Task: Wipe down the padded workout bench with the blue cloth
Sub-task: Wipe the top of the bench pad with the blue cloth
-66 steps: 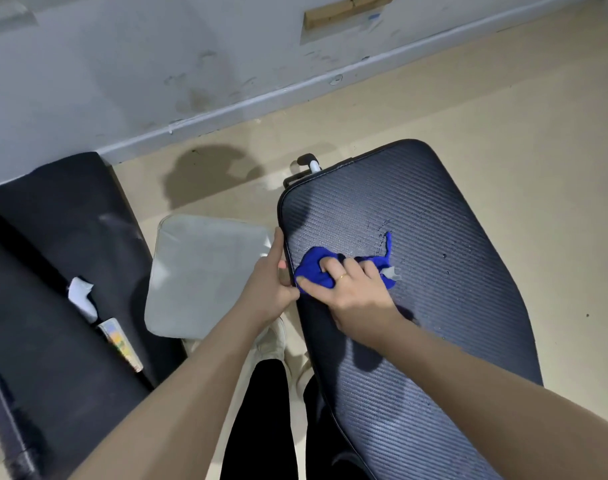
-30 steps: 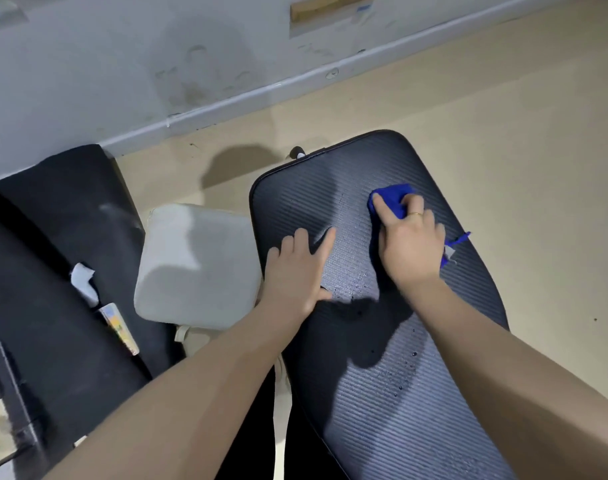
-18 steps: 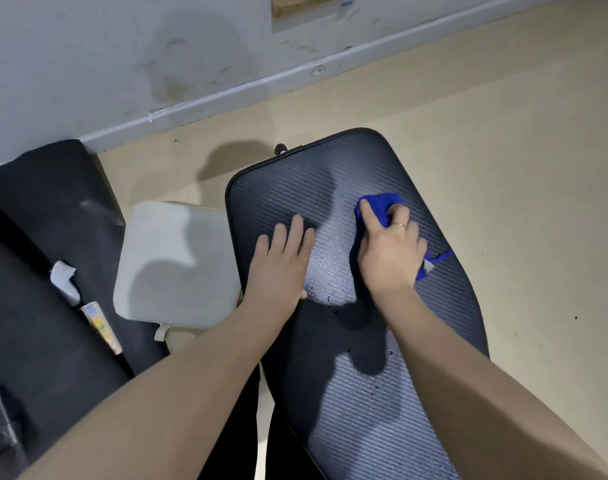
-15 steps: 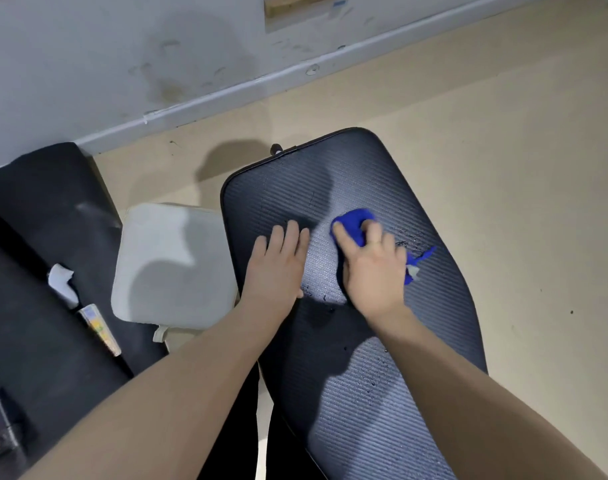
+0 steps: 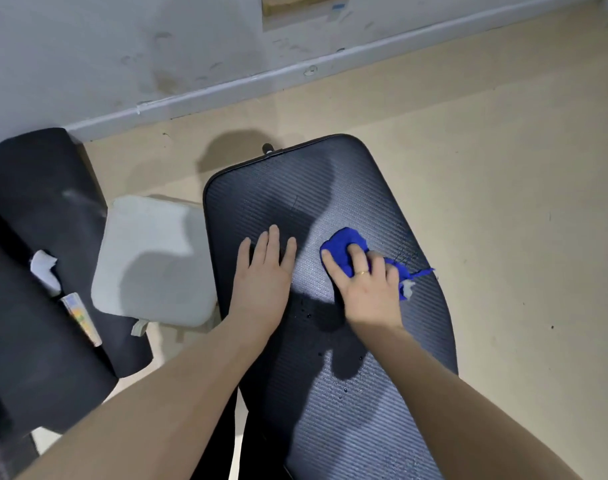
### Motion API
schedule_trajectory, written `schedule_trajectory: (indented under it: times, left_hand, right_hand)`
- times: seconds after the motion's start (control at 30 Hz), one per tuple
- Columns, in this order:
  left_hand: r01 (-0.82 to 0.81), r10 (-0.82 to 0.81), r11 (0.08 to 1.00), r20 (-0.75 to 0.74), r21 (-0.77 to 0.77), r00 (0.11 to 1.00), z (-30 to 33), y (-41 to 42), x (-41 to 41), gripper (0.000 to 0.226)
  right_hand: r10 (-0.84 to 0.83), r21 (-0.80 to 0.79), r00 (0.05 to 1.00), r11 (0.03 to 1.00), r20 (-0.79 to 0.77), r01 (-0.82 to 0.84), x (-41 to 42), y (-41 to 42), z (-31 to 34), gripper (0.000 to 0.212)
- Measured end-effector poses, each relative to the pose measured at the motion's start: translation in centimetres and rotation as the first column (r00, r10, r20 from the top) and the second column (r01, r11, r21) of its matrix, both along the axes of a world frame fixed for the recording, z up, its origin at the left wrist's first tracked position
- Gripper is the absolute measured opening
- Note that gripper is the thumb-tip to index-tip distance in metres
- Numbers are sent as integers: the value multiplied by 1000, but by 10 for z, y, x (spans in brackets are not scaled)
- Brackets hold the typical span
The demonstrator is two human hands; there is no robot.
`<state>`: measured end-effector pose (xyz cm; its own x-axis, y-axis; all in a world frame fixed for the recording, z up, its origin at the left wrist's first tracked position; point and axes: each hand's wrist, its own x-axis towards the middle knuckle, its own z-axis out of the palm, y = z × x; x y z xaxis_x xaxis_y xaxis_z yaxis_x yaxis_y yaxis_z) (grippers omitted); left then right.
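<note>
The padded bench is black with a ribbed surface and runs from the middle of the view toward the lower right. Water droplets dot its middle. My left hand lies flat on the pad with straight fingers. Just to its right, my right hand grips the bunched blue cloth and presses it on the pad. A frayed corner of the cloth sticks out to the right of that hand.
A grey square cushion sits on the floor left of the bench. Farther left lies a black padded piece with a crumpled tissue and a small tube on it. A wall with a baseboard runs behind; beige floor spreads right.
My right hand has swept the cloth leftward across the pad and a little back right. My left hand moved from the bench's edge onto the pad and stays flat there.
</note>
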<state>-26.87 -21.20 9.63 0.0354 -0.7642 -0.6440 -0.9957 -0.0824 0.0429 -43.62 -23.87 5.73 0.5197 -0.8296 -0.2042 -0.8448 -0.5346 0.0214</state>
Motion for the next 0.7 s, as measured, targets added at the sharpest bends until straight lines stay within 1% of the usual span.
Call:
schedule_trajectory:
  times: [0.03, 0.07, 0.13, 0.2, 0.23, 0.27, 0.3, 0.37, 0.47, 0.5, 0.53, 0.57, 0.6, 0.63, 0.67, 0.7]
  left_hand:
    - [-9, 9, 1000, -3, -5, 1000, 0, 0, -1, 65]
    - [-19, 19, 1000, -8, -10, 1000, -1, -1, -1, 66]
    - [-38, 38, 999, -22, -4, 999, -3, 0, 0, 70]
    - [-49, 49, 999, -40, 10, 998, -6, 1, 2, 73]
    - [-51, 51, 999, -45, 10, 998, -7, 2, 3, 75]
    - [-53, 53, 999, -48, 8, 997, -7, 2, 4, 76]
    - [-57, 57, 998, -48, 8, 997, -7, 3, 4, 76]
    - [-64, 64, 998, -44, 9, 997, -6, 2, 3, 76]
    - [-77, 77, 997, -37, 5, 996, -5, 1, 0, 76]
    - [-73, 73, 997, -30, 5, 997, -6, 1, 0, 76]
    - [-68, 68, 998, -21, 5, 997, -6, 2, 0, 76]
    - [-65, 65, 998, -17, -2, 998, -7, 2, 0, 77]
    - [-67, 67, 998, -17, -15, 998, -8, 3, 0, 77]
    - [-70, 70, 997, -15, -25, 997, -9, 3, 0, 77]
    - [-70, 70, 997, -11, -28, 997, -9, 4, 1, 77]
    - [-66, 66, 998, -8, -20, 998, -8, 4, 1, 77]
  right_hand:
    - [27, 15, 1000, 1000, -1, -27, -4, -5, 0, 62]
    - [19, 10, 1000, 1000, 5, -19, -6, -15, 0, 61]
    - [-119, 25, 993, 993, -5, 119, -1, -39, 6, 60]
    - [-299, 102, 954, 949, -17, 300, 6, -59, 2, 61]
    - [-354, 128, 935, 927, -14, 352, 7, -62, -1, 63]
    - [-356, 116, 935, 928, 2, 353, 9, -60, 0, 63]
    - [-312, 76, 950, 948, 25, 309, 8, -55, 2, 61]
    - [-153, 14, 988, 988, 33, 152, -6, -33, 1, 58]
    - [75, 22, 996, 997, 45, -76, -32, -20, -1, 58]
    - [105, 25, 992, 994, 63, -107, -35, -31, -1, 58]
    - [80, 20, 994, 996, 79, -81, -35, -44, -2, 60]
    - [-7, 26, 997, 1000, 79, 5, -30, -57, -1, 64]
    - [-130, 53, 988, 991, 79, 126, -22, -70, 1, 66]
    - [-249, 89, 964, 967, 91, 241, -15, -81, 2, 65]
    - [-329, 114, 939, 942, 104, 317, -9, -88, 0, 64]
    - [-363, 127, 925, 928, 114, 349, -5, -87, 1, 64]
